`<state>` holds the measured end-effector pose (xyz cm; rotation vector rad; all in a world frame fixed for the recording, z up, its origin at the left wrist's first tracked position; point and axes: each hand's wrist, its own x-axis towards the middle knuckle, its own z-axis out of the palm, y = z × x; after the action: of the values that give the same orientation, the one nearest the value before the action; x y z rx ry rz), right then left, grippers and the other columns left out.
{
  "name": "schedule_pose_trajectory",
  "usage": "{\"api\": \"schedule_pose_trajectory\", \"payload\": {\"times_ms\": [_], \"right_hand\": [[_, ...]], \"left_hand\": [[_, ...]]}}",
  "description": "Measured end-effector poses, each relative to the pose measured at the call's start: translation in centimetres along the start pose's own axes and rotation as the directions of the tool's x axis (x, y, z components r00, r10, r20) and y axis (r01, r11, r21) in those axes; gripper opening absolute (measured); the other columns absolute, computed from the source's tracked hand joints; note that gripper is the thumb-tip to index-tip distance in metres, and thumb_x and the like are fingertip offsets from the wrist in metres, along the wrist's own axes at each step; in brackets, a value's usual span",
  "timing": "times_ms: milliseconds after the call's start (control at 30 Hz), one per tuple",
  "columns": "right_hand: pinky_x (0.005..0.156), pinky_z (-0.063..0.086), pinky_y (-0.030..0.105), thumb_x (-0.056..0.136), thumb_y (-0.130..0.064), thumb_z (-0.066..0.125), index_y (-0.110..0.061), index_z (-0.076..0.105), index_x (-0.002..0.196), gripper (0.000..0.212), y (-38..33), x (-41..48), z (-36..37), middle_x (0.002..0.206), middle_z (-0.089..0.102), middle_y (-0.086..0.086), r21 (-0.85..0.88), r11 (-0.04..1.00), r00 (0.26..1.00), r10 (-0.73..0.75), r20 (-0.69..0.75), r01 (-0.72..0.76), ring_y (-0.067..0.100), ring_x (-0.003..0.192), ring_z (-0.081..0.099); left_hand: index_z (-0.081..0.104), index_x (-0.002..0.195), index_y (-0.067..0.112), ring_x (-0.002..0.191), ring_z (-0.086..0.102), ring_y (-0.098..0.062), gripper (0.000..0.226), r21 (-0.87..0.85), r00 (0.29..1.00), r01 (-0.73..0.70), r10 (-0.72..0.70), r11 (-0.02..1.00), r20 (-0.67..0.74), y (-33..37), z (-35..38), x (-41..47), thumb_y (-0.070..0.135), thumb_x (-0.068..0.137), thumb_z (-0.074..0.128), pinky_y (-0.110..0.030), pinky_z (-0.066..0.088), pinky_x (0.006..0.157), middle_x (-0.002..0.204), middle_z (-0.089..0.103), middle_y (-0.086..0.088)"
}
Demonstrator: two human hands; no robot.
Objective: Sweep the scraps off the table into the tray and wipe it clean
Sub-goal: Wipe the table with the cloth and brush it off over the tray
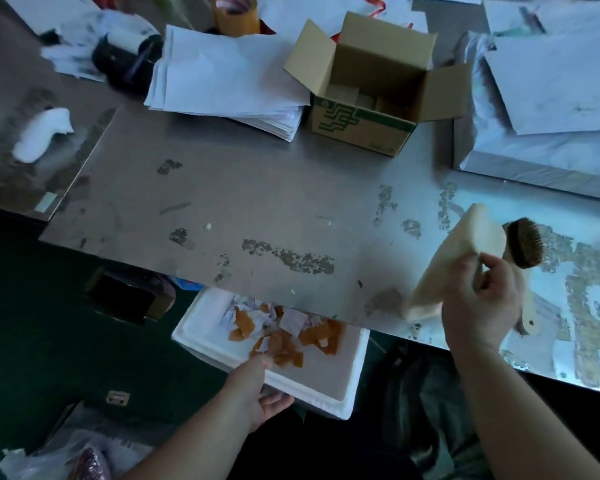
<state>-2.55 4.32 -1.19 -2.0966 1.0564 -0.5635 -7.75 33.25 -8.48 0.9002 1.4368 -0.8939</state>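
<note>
A white foam tray (329, 386) is held below the near edge of the grey metal table (222, 202); its far part is hidden under the tabletop. The left hand (257, 393) is closed on the tray's near rim, thumb above the rim and fingers curled beneath it. Orange and white paper scraps (284, 337) are seen piled in the tray's far half, just beyond the left thumb. The right hand (482, 299) is raised over the table's right part, well apart from the tray, and is closed around a pale beige cloth (458, 258) together with a wooden-handled round bristle brush (522, 244); the brush handle is mostly covered by the fingers, so the exact grip cannot be made out. Flaky residue patches (291, 258) and a few small specks are noted on the tabletop. An open cardboard box (371, 84) and a stack of white paper sheets (229, 77) are noted at the far side. The frame is dim and motion-blurred.
</note>
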Motion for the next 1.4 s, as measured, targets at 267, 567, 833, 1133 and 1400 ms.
{"api": "schedule_pose_trajectory", "payload": {"times_ms": [267,567,833,1133,1400], "right_hand": [[0.11,0.033,0.04,0.098,-0.031,0.05,-0.013,0.067,0.119,0.032,4.4,5.1,9.1,0.126,0.053,0.016,-0.259,0.966,0.984,0.055,0.168,-0.009,0.038,0.121,0.046],[0.104,0.03,0.042,0.095,-0.038,0.038,-0.012,0.062,0.123,0.045,-2.8,8.7,19.0,0.128,0.052,0.016,-0.171,0.887,0.837,-0.318,0.446,0.428,0.036,0.121,0.044],[0.093,0.041,0.043,0.094,-0.026,0.048,-0.01,0.068,0.109,0.03,-4.2,-1.1,21.6,0.106,0.062,0.016,0.152,0.602,0.379,-0.658,0.651,0.784,0.038,0.1,0.056],[0.093,0.046,0.044,0.091,-0.018,0.055,-0.012,0.067,0.11,0.024,-1.6,-9.6,18.2,0.106,0.062,0.01,0.306,0.522,0.202,-0.705,0.68,0.796,0.034,0.1,0.055],[0.091,0.046,0.041,0.082,-0.016,0.06,-0.013,0.066,0.109,0.027,1.7,-16.6,13.0,0.106,0.056,0.007,0.364,0.618,0.143,-0.617,0.774,0.697,0.03,0.097,0.051]], "left_hand": [[0.057,0.108,-0.002,0.089,0.064,-0.037,0.022,0.016,1.0,-0.02,0.02,1.0,-0.01,-0.2,0.2,0.6,0.015,0.095,0.059,-0.044,0.062,0.058,0.103,0.061,-0.024],[0.062,0.108,-0.002,0.087,0.063,-0.032,0.021,0.042,0.997,-0.02,0.022,0.999,-0.068,0.2,0.4,0.3,0.013,0.094,0.059,-0.039,0.06,0.052,0.1,0.068,-0.021],[0.061,0.103,0.004,0.092,0.069,-0.034,0.012,0.009,0.995,-0.035,0.036,0.999,-0.094,0.5,0.9,-0.2,0.014,0.097,0.058,-0.044,0.061,0.066,0.097,0.068,-0.019],[0.058,0.1,0.002,0.068,0.064,-0.027,0.014,0.033,0.995,-0.057,0.059,0.998,-0.079,0.2,0.5,0.3,0.016,0.096,0.058,-0.044,0.063,0.066,0.093,0.065,-0.021],[0.066,0.092,0.01,0.036,0.057,-0.019,0.021,0.036,0.995,-0.103,0.103,0.994,-0.016,0.1,0.7,0.4,0.028,0.097,0.056,-0.041,0.061,0.065,0.064,0.068,-0.011]]}}
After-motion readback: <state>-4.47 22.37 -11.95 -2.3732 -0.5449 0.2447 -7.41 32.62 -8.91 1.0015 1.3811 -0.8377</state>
